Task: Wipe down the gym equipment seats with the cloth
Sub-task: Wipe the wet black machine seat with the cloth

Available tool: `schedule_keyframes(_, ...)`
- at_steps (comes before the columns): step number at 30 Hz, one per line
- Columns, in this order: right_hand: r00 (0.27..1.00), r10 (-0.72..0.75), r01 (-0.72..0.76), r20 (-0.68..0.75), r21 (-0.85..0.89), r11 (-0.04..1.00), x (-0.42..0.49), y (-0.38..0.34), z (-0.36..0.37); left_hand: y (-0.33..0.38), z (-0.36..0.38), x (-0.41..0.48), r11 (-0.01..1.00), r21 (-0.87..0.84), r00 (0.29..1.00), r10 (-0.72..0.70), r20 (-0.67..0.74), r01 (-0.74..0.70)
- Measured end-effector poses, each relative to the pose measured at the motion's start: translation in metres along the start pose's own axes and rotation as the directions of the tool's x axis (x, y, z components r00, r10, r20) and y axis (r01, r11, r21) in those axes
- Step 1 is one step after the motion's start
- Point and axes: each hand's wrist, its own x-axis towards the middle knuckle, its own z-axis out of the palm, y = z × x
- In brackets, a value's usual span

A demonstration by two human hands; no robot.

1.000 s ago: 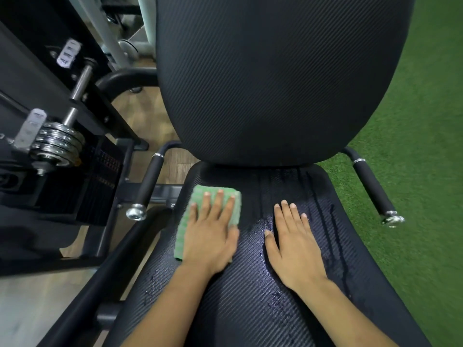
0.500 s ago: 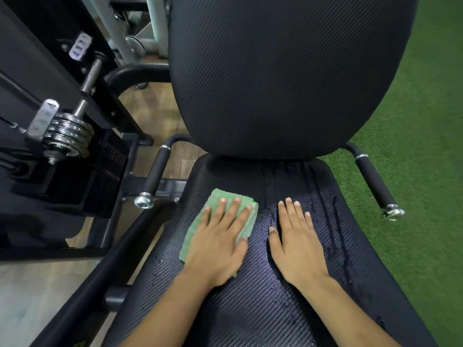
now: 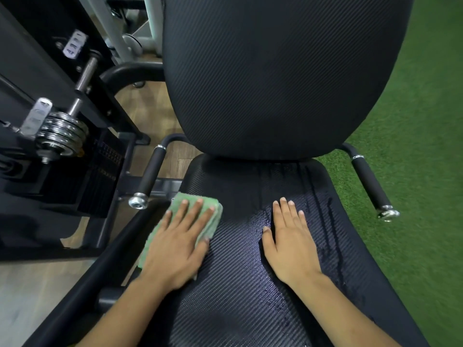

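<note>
A black textured seat pad (image 3: 238,284) fills the lower middle, with wet streaks and droplets on its right half. Behind it rises the tall black backrest (image 3: 275,71). My left hand (image 3: 178,244) lies flat with straight fingers on a folded green cloth (image 3: 213,221) and presses it onto the seat's left edge. My right hand (image 3: 290,241) rests flat on the seat's middle, fingers straight, with nothing in it.
Black padded handles stand at both sides of the seat, the left handle (image 3: 150,176) close to the cloth and the right handle (image 3: 370,181) over green turf (image 3: 413,121). A weight stack with steel plates (image 3: 60,134) is at the left. Wood floor lies below.
My left hand has slid the cloth from nearer the seat's middle back to its left edge. My right hand has stayed flat in about the same place.
</note>
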Motion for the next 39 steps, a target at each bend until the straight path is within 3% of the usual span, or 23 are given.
schedule_keyframes(2, 1.0, -0.006, 0.006, -0.009, -0.001, 1.0, 0.004, -0.001, 0.0, 0.003, -0.002, 0.024, 0.992, -0.011, 0.992, -0.123, -0.001, 0.123)
schedule_keyframes(4, 1.0, 0.007, -0.007, -0.013, 0.007, 1.0, 0.009, 0.0, 0.001, 0.024, -0.002, 0.044, 0.992, 0.002, 0.992, -0.13, 0.002, 0.13)
schedule_keyframes(9, 1.0, 0.02, -0.02, -0.015, -0.001, 1.0, 0.015, 0.008, 0.001, 0.03, 0.006, 0.03, 0.981, -0.001, 0.979, 0.194, 0.069, -0.194)
schedule_keyframes(11, 1.0, 0.01, -0.01, -0.014, 0.0, 1.0, 0.014, 0.012, 0.001, 0.011, 0.004, 0.034, 0.994, 0.024, 0.995, 0.103, 0.021, -0.103)
schedule_keyframes(13, 1.0, 0.007, -0.006, -0.028, 0.017, 1.0, 0.014, 0.012, 0.002, 0.008, 0.002, 0.051, 0.996, 0.038, 0.996, -0.084, 0.025, 0.083)
schedule_keyframes(15, 0.999, 0.009, -0.007, -0.048, 0.031, 0.999, 0.014, 0.011, 0.004, 0.026, 0.004, 0.072, 0.987, 0.01, 0.987, -0.159, 0.02, 0.158)
schedule_keyframes(18, 0.998, 0.008, -0.005, -0.055, 0.057, 0.998, 0.013, 0.012, 0.003, 0.054, 0.01, 0.08, 1.0, 0.007, 0.998, 0.006, 0.068, -0.006)
schedule_keyframes(22, 0.998, 0.003, 0.003, -0.063, 0.086, 0.996, 0.012, 0.012, 0.003, 0.026, 0.006, 0.064, 0.961, -0.01, 0.955, 0.275, 0.111, -0.276)
schedule_keyframes(25, 0.997, 0.006, 0.001, -0.073, 0.094, 0.996, 0.012, 0.011, 0.004, 0.013, 0.004, 0.081, 0.994, 0.016, 0.991, 0.107, 0.078, -0.109)
schedule_keyframes(28, 0.996, 0.014, -0.005, -0.089, 0.105, 0.995, 0.013, 0.011, 0.006, 0.043, 0.009, 0.11, 0.999, 0.011, 0.996, -0.05, 0.068, 0.049)
schedule_keyframes(32, 0.995, 0.007, 0.003, -0.096, 0.102, 0.995, 0.014, 0.011, 0.006, 0.056, 0.012, 0.106, 0.977, -0.021, 0.972, 0.211, 0.1, -0.21)
schedule_keyframes(34, 0.997, 0.003, 0.007, -0.083, 0.112, 0.994, 0.014, 0.012, 0.005, 0.034, 0.007, 0.097, 0.964, -0.027, 0.958, 0.267, 0.105, -0.266)
schedule_keyframes(39, 0.995, 0.02, -0.01, -0.096, 0.113, 0.994, 0.014, 0.011, 0.007, 0.036, 0.009, 0.121, 0.997, 0.061, 0.995, -0.058, 0.075, 0.054)
